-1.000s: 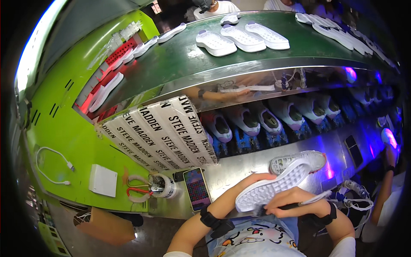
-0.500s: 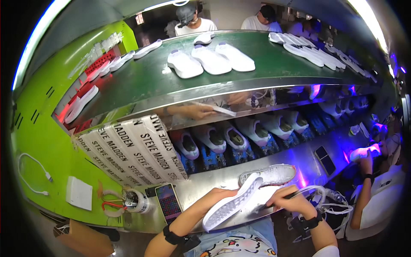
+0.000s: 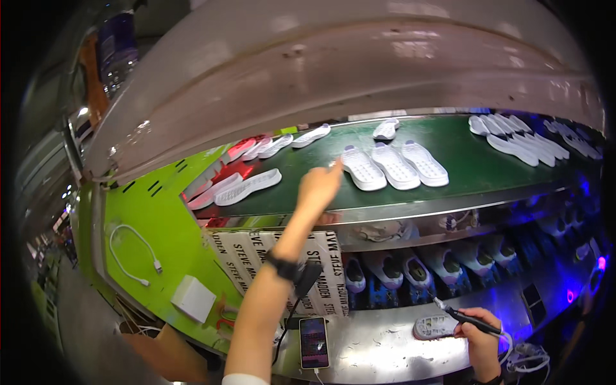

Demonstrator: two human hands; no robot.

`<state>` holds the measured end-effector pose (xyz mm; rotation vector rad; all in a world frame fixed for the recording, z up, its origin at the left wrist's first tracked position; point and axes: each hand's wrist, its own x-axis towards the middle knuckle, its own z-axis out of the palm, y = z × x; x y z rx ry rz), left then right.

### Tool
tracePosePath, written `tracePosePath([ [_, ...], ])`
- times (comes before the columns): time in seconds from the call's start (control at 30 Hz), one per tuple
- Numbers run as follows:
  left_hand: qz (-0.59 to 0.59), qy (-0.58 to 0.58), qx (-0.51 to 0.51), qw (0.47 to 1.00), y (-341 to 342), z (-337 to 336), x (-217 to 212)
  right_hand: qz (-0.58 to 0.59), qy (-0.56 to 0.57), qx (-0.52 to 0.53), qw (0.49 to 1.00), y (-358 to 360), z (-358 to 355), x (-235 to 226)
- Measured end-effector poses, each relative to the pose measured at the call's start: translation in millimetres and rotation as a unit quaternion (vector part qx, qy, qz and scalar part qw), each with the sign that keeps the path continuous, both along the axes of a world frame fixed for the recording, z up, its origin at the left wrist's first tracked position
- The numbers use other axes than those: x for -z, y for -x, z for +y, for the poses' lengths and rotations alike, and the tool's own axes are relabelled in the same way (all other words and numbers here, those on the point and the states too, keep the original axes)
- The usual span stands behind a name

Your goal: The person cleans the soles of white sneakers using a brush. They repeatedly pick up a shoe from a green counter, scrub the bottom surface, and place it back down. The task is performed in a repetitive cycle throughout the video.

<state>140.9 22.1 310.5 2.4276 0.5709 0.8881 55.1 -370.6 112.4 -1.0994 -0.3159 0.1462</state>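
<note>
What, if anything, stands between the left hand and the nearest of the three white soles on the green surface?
Nothing visible. The left hand is at the left edge of the nearest white sole; I cannot tell whether they touch.

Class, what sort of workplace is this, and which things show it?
Most likely a shoe factory: white soles lie on a long green surface, a row of shoes stands below it, and the right hand holds a corded, pen-like tool.
</note>
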Motion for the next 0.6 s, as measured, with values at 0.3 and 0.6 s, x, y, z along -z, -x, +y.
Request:
tracePosePath([
  [0.3,-0.153,0.025,0.136,0.979,-9,-46,28,-0.100,-0.097,0.026,0.990,1,-24,0],
  [0.6,-0.077,0.181,0.206,0.959,211,-187,248,0.257,-0.183,-0.136,0.939,29,60,37],
])
